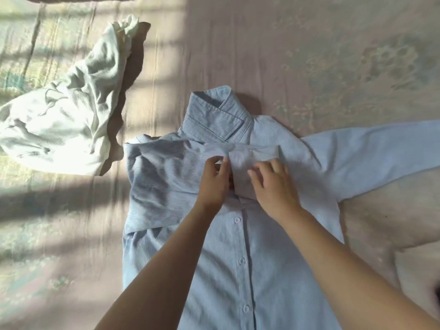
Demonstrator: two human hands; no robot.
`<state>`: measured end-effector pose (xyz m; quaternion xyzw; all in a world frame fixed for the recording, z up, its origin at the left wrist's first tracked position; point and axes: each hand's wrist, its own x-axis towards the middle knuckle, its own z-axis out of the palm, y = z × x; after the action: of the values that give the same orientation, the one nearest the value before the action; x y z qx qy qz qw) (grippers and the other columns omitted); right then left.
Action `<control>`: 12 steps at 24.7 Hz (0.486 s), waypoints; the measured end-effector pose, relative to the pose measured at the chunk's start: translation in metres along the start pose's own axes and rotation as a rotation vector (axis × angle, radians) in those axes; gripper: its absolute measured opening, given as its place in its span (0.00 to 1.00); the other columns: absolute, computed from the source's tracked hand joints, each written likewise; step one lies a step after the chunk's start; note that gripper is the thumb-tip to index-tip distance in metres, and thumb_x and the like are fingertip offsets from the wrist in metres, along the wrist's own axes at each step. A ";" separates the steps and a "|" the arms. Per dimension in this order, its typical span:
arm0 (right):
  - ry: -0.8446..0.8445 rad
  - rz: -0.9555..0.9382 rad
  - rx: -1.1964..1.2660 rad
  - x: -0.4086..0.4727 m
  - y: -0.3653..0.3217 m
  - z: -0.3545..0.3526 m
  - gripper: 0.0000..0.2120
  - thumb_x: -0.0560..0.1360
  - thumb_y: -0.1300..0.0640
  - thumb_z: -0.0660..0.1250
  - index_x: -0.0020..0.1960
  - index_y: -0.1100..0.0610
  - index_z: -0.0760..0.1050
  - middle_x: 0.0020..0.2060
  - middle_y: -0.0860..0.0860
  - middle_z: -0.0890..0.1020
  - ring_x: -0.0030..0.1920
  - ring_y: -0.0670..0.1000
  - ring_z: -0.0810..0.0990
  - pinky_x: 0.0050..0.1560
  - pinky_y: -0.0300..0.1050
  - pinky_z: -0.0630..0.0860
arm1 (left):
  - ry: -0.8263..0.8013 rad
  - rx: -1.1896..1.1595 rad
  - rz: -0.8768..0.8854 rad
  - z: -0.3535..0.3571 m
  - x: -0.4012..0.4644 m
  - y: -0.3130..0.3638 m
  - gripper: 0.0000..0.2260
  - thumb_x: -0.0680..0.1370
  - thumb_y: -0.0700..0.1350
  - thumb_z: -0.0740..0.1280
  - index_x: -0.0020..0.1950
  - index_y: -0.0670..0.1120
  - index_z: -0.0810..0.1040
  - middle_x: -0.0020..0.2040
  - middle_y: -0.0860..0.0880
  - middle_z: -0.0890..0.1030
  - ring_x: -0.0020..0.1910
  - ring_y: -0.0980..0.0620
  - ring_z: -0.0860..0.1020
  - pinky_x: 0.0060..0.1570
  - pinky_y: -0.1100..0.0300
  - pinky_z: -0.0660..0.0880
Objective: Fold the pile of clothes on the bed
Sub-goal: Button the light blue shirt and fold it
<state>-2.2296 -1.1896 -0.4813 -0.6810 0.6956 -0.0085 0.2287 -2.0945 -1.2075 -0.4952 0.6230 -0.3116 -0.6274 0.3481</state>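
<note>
Pale blue finely striped shirt [238, 246], whitish crumpled garment [59, 129], pinkish floral bedsheet [309, 44].

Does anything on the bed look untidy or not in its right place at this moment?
Yes. A pale green garment lies crumpled at the upper left, unfolded. The blue shirt is uneven: one sleeve is folded across the chest, the other sleeve is spread out.

Single head-worn view, steeply downward, close over the bed [309, 55], edges perhaps blurred.
</note>
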 end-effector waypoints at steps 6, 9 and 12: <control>0.127 0.420 0.577 0.001 0.045 0.009 0.24 0.79 0.54 0.61 0.72 0.59 0.60 0.62 0.57 0.72 0.56 0.53 0.74 0.47 0.31 0.69 | 0.079 0.373 0.237 0.037 0.005 -0.009 0.18 0.77 0.39 0.65 0.65 0.45 0.65 0.39 0.55 0.73 0.35 0.60 0.74 0.32 0.66 0.72; 0.115 0.406 0.527 0.009 0.050 0.002 0.21 0.78 0.59 0.63 0.69 0.59 0.65 0.52 0.55 0.75 0.50 0.54 0.76 0.44 0.34 0.71 | 0.052 0.580 0.286 0.046 0.000 -0.015 0.19 0.77 0.33 0.61 0.67 0.38 0.66 0.51 0.42 0.75 0.46 0.45 0.75 0.41 0.54 0.71; 0.189 0.091 -0.127 -0.001 0.057 0.017 0.26 0.79 0.55 0.59 0.75 0.58 0.58 0.71 0.58 0.66 0.70 0.60 0.65 0.66 0.55 0.64 | 0.252 1.066 0.533 0.058 -0.008 -0.028 0.21 0.75 0.34 0.62 0.69 0.38 0.70 0.64 0.37 0.74 0.57 0.38 0.77 0.55 0.45 0.76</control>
<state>-2.2782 -1.1795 -0.5147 -0.6580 0.7433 -0.0181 0.1188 -2.1544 -1.1876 -0.5117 0.6814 -0.6845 -0.1978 0.1674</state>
